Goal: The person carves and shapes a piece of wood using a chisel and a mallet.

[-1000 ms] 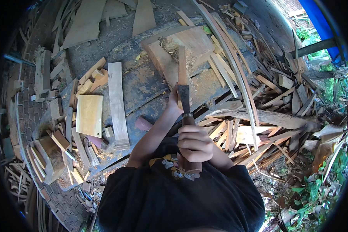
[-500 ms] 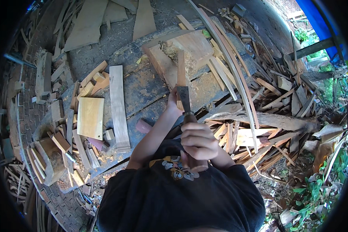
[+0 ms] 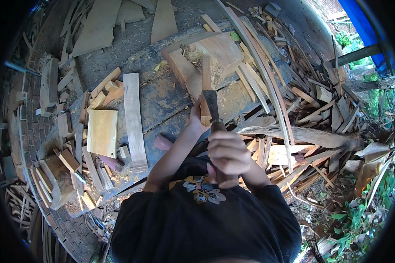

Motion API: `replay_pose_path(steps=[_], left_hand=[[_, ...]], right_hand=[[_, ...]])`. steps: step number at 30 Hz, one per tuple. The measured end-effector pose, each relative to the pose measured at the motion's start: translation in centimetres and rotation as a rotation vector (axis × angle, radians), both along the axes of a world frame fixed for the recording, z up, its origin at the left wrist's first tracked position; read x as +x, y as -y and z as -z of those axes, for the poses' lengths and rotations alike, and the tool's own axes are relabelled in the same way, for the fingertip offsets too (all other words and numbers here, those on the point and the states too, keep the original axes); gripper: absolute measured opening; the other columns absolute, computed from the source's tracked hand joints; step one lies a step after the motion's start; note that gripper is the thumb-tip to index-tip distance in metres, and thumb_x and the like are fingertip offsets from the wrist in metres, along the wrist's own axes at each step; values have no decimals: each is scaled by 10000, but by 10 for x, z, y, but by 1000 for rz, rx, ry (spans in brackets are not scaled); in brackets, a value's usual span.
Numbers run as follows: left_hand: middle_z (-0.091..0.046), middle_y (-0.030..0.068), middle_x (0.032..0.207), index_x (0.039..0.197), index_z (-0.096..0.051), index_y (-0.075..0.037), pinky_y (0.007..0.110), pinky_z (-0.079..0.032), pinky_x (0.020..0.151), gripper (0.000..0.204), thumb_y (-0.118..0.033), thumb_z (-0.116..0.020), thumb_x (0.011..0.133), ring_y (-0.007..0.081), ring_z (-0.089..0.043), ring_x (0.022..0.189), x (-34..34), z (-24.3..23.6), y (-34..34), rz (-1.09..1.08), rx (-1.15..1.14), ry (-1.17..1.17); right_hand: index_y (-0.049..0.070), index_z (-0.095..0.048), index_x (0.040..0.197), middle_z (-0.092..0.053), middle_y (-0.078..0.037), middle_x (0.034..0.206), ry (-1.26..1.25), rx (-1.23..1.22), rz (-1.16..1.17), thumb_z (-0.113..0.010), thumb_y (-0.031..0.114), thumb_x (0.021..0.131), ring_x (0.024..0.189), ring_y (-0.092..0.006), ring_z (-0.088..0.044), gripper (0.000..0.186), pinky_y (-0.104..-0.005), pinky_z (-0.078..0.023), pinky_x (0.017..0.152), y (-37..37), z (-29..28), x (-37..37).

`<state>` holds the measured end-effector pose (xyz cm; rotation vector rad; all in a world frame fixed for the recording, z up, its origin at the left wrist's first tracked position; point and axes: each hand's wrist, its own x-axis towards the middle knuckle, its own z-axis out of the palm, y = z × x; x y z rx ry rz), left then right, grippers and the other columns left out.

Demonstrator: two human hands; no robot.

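My left hand (image 3: 197,121) is closed round the near end of a narrow wooden strip (image 3: 206,72). The strip's far end rests at the hollow of a thick wooden block (image 3: 221,50) littered with shavings. In my right fist (image 3: 229,151), slightly blurred, is the wooden handle of a chopping knife with a broad, dark blade (image 3: 210,101). Its blade overlaps the strip just beyond my left fingers; whether it touches the wood I cannot tell.
A worn dark tabletop (image 3: 162,101) carries a long grey board (image 3: 134,116), a pale rectangular board (image 3: 102,131) and small offcuts. Long curved strips (image 3: 267,79) lie right of the block. Piled scrap wood (image 3: 303,149) fills the right side.
My right hand has shifted slightly right, and the knife blade has moved a little farther from me along the strip. My left hand keeps its hold, nearly still.
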<state>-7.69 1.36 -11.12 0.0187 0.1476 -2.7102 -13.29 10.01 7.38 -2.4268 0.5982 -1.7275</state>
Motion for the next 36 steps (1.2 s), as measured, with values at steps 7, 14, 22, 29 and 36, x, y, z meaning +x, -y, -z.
replay_pose_path(steps=[7,14,22,29,36], left_hand=[[-638,38,811,908,-576,-110,301,-517,625,285,-370,-468,867,157,-625,711,2,-8,-4,37,127,73],[-489,8,609,841,-554,-90,259,-375,457,383,-423,-376,906,119,-455,495,-4,25,-20,-29,196,-171],[-583,68,811,916,-532,-68,275,-475,611,336,-371,-387,910,121,-558,708,-9,22,-19,-111,304,-157],[-575,91,918,1064,-493,-50,342,-484,741,371,-353,-349,908,213,-588,866,-8,17,-15,-321,-118,-108],[-578,105,944,1063,-513,-46,365,-496,757,365,-344,-388,892,233,-589,848,-1,22,-6,-142,177,292]], right_hand=[[-2,-458,616,-465,-92,584,37,-2,-69,-587,168,766,482,-245,-484,261,-371,-442,503,19,12,-8],[36,-450,571,-461,-86,582,-27,26,-17,-653,228,695,525,-272,-507,306,-338,-434,513,46,36,-13],[23,-485,601,-462,-89,575,44,43,91,-662,179,617,523,-272,-507,236,-372,-456,559,42,46,-23],[30,-462,572,-455,-76,555,138,49,29,-628,127,660,492,-252,-495,212,-346,-443,502,61,29,-29],[43,-436,541,-445,-60,534,137,-6,-8,-626,159,712,459,-232,-477,280,-340,-431,485,56,31,-26]])
